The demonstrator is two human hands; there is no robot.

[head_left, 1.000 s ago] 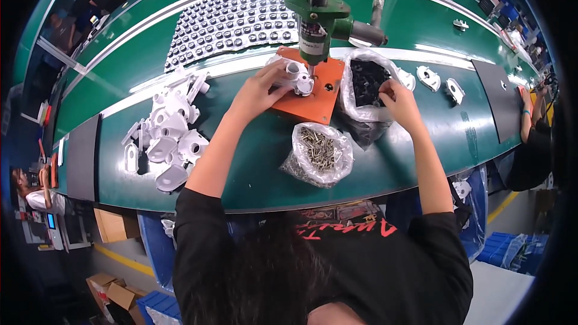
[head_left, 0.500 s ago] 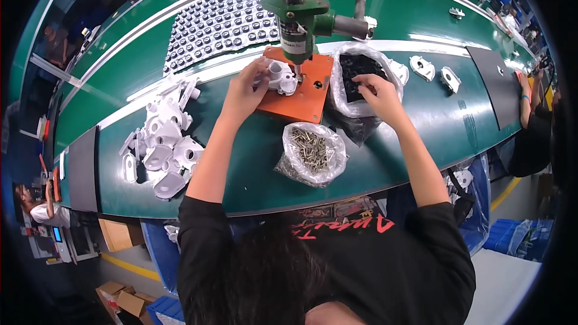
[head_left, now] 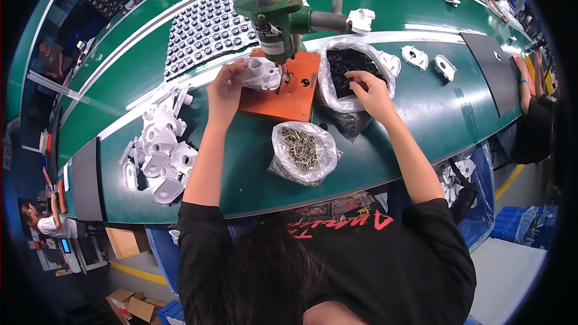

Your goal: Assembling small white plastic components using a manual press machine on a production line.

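My left hand [head_left: 226, 91] is closed on the left side of a white plastic housing [head_left: 263, 76] with a short round tube. The housing is tilted over the orange base plate [head_left: 265, 105], just left of the tip of a green press [head_left: 278, 36]. At the right, my right hand [head_left: 372, 92] reaches over a clear plastic bag [head_left: 330, 93] full of small black parts [head_left: 346, 63]. Its thumb and index finger are nearly together; whatever is between them is too small to name. An open bag of metal screws or pins [head_left: 301, 149] stands in front of the plate.
White housings [head_left: 159, 150] lie heaped on the left of the green table. Behind them, a tray [head_left: 208, 33] holds rows of black-topped parts. Several white pieces [head_left: 415, 58] lie right of the black parts' bag. Dark mats [head_left: 490, 75] cross the table; another person's arm [head_left: 525, 90] is far right.
The white housing has tipped and shifted slightly left from the press tip, with my left hand on it. My right hand remains at the black parts' bag. The whole view has shifted a little.
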